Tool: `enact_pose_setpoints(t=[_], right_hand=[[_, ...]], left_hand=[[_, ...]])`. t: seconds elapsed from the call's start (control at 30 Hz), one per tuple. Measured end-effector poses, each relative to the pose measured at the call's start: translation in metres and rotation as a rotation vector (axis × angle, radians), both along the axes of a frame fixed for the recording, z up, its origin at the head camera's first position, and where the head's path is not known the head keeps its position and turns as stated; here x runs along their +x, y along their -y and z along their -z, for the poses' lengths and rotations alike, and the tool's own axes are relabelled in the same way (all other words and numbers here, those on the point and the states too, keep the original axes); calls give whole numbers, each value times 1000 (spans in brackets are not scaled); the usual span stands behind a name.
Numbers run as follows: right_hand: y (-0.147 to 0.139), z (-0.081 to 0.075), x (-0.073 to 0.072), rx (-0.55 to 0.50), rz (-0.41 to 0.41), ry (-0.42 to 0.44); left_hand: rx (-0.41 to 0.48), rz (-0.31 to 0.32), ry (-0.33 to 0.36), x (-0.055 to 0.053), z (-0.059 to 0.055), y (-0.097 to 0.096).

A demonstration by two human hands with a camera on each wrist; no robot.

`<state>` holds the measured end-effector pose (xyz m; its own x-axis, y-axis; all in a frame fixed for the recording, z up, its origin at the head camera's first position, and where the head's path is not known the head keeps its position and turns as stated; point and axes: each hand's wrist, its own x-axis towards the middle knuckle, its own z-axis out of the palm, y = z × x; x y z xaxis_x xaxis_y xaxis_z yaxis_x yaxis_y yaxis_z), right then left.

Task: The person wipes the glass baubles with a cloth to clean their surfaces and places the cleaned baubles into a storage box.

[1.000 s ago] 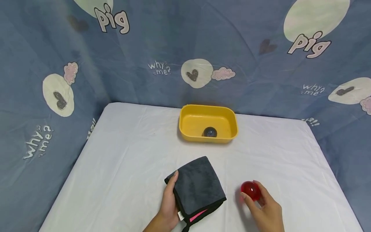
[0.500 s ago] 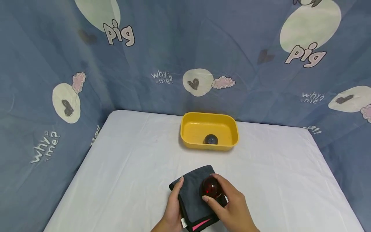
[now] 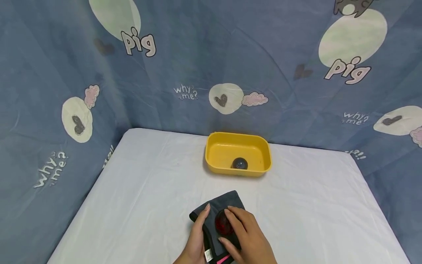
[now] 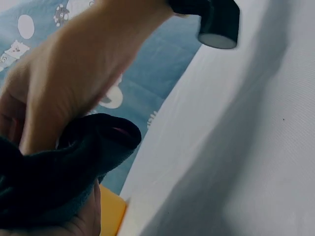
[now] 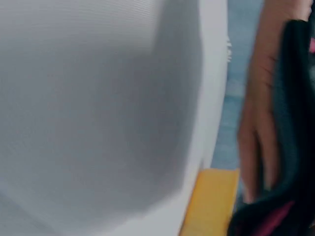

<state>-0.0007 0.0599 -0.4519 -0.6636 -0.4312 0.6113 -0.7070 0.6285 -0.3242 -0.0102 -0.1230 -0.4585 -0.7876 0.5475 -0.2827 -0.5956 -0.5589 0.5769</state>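
Red and glossy in the head view: holding the red ball on or just over the grey cloth, gripping it from four o'clock with the right hand, bending fingers over its one o'clock edge. Gripping the folded cloth from eight o'clock with the left hand, laying the thumb on top. Lying beyond, at twelve o'clock, with a dark ball inside: a yellow box. Judging by looks, being hard, smooth, likely slippery and, if glass, rather heavy and chippable, so calling for fingertips on opposite sides of the ball's widest part; giving softly in the cloth, so needing a palm underneath. In the left wrist view, sagging darkly at eight o'clock with the cloth, supporting it from below; not clearly showing the ball. In the right wrist view, blurring the left fingers along the cloth, showing a pink strip at four o'clock; hiding the ball and right-hand grip.
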Motion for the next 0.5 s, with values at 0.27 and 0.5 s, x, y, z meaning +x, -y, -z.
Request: enact_pose_setpoints(t=[0.27, 0.5], right_hand=[[12, 2, -1, -42, 182, 39], [18, -6, -6, -100, 334, 97]], left_hand=[[-104, 25, 24, 2, -5, 1], [-94, 21, 33, 1, -10, -1]])
